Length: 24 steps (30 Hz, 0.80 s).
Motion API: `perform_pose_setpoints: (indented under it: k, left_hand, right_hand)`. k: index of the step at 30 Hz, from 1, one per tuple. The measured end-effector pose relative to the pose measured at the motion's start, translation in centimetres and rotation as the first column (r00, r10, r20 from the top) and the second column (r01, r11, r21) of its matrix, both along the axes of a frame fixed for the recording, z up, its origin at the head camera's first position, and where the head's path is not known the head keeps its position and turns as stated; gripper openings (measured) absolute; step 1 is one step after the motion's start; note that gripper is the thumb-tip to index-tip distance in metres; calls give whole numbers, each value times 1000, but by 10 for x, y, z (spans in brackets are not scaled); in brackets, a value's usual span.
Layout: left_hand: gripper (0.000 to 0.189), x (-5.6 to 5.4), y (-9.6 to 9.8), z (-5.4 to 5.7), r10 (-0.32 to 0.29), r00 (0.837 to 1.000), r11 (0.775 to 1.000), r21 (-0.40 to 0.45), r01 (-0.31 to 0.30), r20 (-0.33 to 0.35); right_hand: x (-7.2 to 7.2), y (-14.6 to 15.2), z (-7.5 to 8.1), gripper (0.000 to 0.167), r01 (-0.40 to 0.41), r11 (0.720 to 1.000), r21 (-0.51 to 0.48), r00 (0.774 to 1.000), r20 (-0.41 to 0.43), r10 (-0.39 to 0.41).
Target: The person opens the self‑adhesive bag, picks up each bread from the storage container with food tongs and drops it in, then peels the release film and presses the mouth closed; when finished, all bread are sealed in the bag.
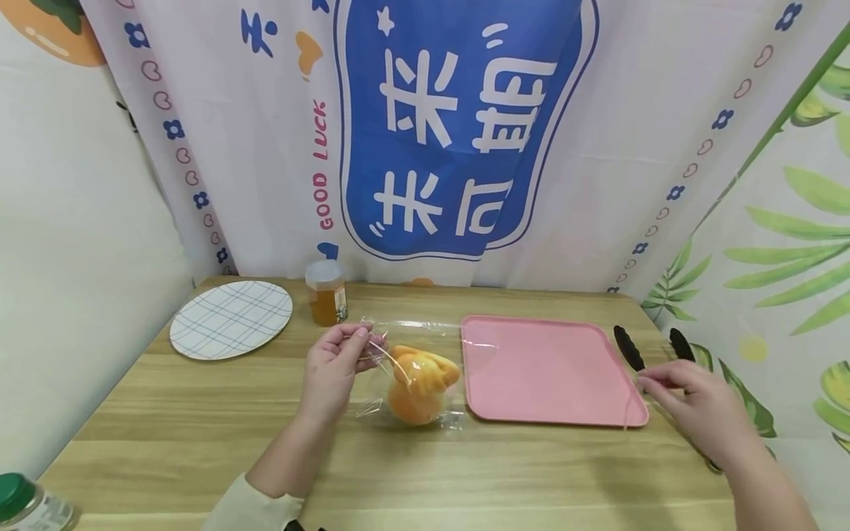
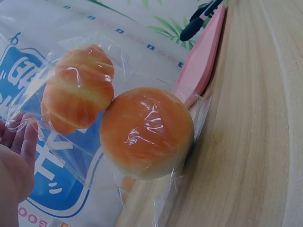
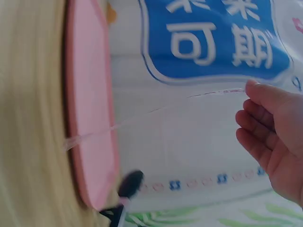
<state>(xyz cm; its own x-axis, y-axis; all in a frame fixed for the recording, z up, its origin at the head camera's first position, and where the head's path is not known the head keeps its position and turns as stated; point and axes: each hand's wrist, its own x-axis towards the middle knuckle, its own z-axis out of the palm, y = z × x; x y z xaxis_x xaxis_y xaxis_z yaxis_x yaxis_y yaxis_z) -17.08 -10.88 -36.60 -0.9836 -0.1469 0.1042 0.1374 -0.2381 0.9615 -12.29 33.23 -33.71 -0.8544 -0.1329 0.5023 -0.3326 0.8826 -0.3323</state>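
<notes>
My left hand (image 1: 335,369) grips the gathered edge of a clear plastic bag (image 1: 375,407) above the table. Two breads show through the film: a ridged, croissant-like roll (image 2: 78,90) and a smooth round bun (image 2: 147,135). Out at the right, over the tray's near corner, my right hand (image 1: 697,405) pinches one end of a thin, clear plastic strip (image 3: 156,111) between thumb and forefinger. In the right wrist view the strip trails down past the tray's edge, and the other fingers curl loosely.
A pink tray (image 1: 544,372) lies right of the bag, with black-tipped tongs (image 1: 627,348) beside it. Behind my left hand stand a lidded amber jar (image 1: 327,295) and a checked oval plate (image 1: 231,321). A green-capped jar (image 1: 29,505) occupies the near left corner.
</notes>
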Motion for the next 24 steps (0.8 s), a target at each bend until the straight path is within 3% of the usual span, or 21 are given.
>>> perform_pose_setpoints:
  k: [4,12,16,20,24]
  left_hand:
    - [14,0,-1,0,0,1000,1000,-14,0,5]
    - [12,1,-1,0,-13,1000,1000,-10,13,-20]
    - [11,1,-1,0,-12,1000,1000,-4,12,-17]
    - [11,1,0,0,-15,1000,1000,-4,15,-15]
    - [11,1,1,-1,-16,1000,1000,-6,16,-18]
  right_hand:
    - [-6,-31,-17,10,-132,991,22,987,93,129]
    - [-15,-78,-55,9,-356,931,-77,913,183,364]
    - [-20,-92,-73,1,-361,921,-144,862,326,388]
    - [-24,-102,-91,6,-326,921,-212,788,477,389]
    - [-26,-110,-104,8,-333,906,-261,723,547,423]
